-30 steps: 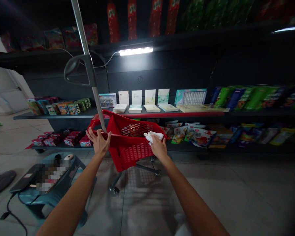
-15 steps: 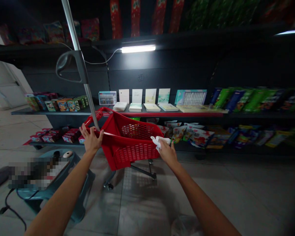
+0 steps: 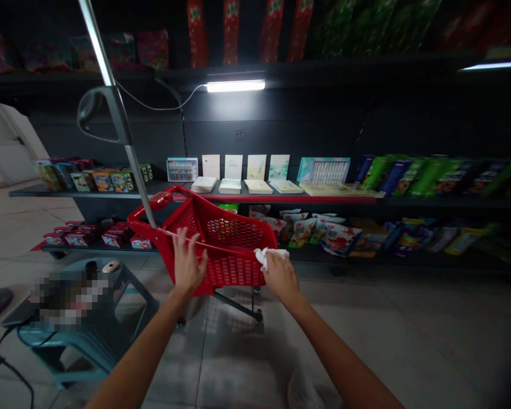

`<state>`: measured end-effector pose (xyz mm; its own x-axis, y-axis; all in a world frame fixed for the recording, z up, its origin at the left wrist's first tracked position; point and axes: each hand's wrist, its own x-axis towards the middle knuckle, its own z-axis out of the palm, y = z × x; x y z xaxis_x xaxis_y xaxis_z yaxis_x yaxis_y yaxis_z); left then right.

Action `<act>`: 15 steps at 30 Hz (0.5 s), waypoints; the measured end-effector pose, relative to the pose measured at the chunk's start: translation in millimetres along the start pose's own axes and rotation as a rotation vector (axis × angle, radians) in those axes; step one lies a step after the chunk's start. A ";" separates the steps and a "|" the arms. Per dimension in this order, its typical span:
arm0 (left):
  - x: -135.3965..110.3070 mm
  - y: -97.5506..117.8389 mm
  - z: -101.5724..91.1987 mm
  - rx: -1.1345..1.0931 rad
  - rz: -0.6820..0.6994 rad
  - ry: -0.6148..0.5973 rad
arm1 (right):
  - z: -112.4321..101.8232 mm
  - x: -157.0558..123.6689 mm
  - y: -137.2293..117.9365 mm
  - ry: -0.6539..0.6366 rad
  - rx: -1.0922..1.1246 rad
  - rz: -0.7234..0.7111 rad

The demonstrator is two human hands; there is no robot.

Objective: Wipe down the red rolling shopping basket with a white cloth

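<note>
Fingers on my left hand (image 3: 189,270) spread apart by the red plastic cart's near rim (image 3: 230,249); my right hand (image 3: 281,279) squeezes a crumpled white cloth (image 3: 262,257) at its right edge, beside wide grey tiled floor (image 3: 392,324).

A lamp (image 3: 235,86) glows under the upper shelf (image 3: 323,68), above books (image 3: 233,167) on the middle shelf (image 3: 255,199). Green bags (image 3: 426,177) stand right of them, boxes (image 3: 103,180) left. A stool (image 3: 89,345) stands on the floor (image 3: 366,329).

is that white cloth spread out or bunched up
Bunched up: the white cloth shows crumpled folds in the right hand.
</note>
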<state>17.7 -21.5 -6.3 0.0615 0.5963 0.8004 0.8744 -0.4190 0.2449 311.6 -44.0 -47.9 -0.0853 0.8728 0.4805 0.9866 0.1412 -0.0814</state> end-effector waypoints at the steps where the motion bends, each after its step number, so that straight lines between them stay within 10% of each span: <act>1: -3.9 15.9 8.1 -0.006 0.115 -0.115 | -4.0 -0.3 -2.5 -0.020 0.000 0.002; 8: 22.4 73.3 64.4 0.199 0.202 -0.763 | -18.4 5.6 15.4 -0.137 0.172 0.089; 15: 41.3 71.4 69.0 0.223 0.386 -0.909 | -3.6 20.7 75.5 0.184 0.737 0.473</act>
<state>115.9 20.5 6.6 0.6208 0.7817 0.0602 0.7816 -0.6111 -0.1247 384.8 -17.0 -41.0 0.3939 0.8363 0.3814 0.5680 0.1048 -0.8163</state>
